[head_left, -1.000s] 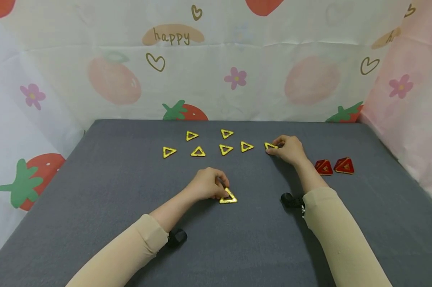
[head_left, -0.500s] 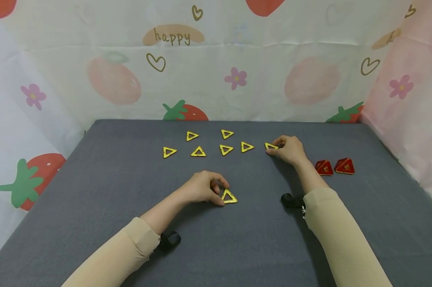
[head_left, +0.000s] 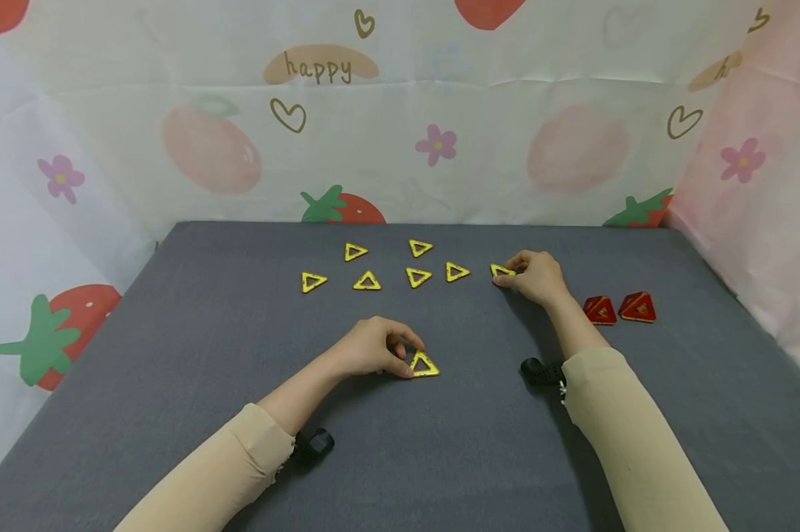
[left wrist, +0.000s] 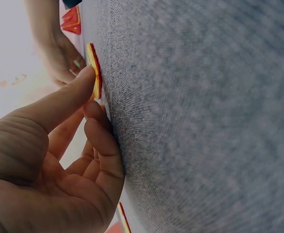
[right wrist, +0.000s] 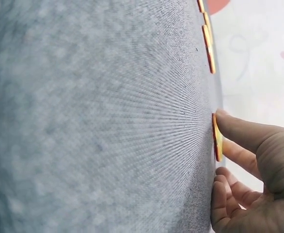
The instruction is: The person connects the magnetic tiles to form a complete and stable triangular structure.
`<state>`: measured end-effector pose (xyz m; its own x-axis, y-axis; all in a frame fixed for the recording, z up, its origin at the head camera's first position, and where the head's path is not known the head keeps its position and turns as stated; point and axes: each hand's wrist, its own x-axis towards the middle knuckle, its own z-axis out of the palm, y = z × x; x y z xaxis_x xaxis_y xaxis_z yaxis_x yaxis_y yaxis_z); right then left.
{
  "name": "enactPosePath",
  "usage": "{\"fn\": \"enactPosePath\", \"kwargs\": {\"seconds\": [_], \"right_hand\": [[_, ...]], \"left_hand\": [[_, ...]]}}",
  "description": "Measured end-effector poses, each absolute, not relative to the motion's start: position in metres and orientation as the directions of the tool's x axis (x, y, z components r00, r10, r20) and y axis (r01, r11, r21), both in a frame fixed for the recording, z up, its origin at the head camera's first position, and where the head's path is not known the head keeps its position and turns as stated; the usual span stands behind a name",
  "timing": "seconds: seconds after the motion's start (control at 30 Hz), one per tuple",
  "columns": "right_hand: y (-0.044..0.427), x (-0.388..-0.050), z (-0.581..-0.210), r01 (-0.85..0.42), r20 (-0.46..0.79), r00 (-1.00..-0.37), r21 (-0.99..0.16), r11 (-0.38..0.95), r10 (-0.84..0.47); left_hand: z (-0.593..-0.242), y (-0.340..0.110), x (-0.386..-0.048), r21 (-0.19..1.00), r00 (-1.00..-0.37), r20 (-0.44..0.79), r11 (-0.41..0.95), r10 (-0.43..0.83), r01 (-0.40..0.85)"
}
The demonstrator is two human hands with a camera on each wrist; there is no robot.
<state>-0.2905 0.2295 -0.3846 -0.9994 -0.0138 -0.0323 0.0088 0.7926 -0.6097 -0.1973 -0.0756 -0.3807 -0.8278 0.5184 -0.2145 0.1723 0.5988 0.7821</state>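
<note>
Near the table's middle my left hand (head_left: 376, 349) pinches a hollow yellow triangle tile (head_left: 429, 372) that lies flat, thumb at its lower left corner and index finger at its top. Red shows on the underside of this tile (left wrist: 98, 80) in the left wrist view. Farther back on the right, my right hand (head_left: 538, 276) holds another yellow triangle tile (head_left: 499, 270) by thumb and forefinger against the cloth. The right wrist view has that tile (right wrist: 216, 138) under the thumb, its other fingers curled beside it. Part of each tile is hidden by fingers.
Several more yellow triangle tiles (head_left: 457, 272) lie spread along the back of the grey table (head_left: 173, 355). Two red triangular pieces (head_left: 637, 307), which look like small pyramids, stand right of my right forearm. Printed cloth (head_left: 479, 177) hangs behind the table.
My left hand has shifted slightly left and toward me, its thumb now at the tile's lower left corner. That tile has moved very slightly. My right hand stays still.
</note>
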Motion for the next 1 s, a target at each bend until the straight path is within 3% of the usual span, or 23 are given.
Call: {"fn": "enactPosePath", "kwargs": {"seconds": [1.0], "right_hand": [[0.2322, -0.2902, -0.3831, 0.060, -0.054, -0.998, -0.676, 0.734, 0.032]], "left_hand": [[-0.3800, -0.0744, -0.1961, 0.775, -0.828, -0.217, 0.607, 0.517, 0.176]]}}
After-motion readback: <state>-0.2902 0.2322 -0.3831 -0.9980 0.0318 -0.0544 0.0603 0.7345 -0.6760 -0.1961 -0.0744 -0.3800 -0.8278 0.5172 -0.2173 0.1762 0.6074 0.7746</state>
